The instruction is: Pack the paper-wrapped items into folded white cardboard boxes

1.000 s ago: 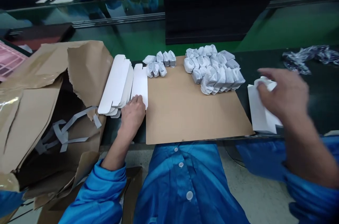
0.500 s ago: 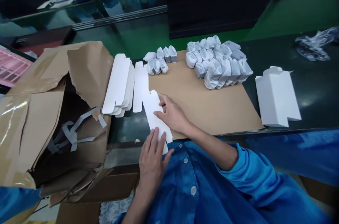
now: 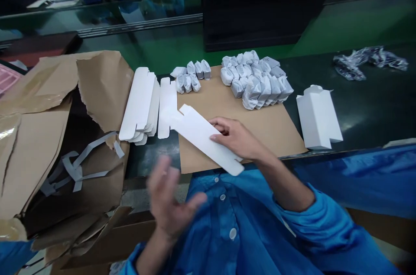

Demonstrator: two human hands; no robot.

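Observation:
A flat white carton (image 3: 204,136) lies slanted over the cardboard sheet (image 3: 276,132), and my right hand (image 3: 232,136) grips its right edge between thumb and fingers. My left hand (image 3: 172,201), blurred, is raised off the carton near the table's front edge, fingers apart and holding nothing. Another flat white blank (image 3: 166,110) touches the carton's upper left end. To its left lies a stack of flat white cartons (image 3: 139,101). Small paper-wrapped pieces stand in a smaller group (image 3: 190,78) and a larger group (image 3: 260,78) along the back of the sheet.
A torn brown box (image 3: 39,136) with white strips inside stands at the left. An upright white box (image 3: 318,117) is at the right, with crumpled clear plastic (image 3: 367,63) behind it. A black bin (image 3: 250,11) stands at the back. People in blue work across the table.
My left hand has lifted off the carton and moved left. The carton has swung rightward at its near end, with my right hand on it. The whole view has shifted slightly.

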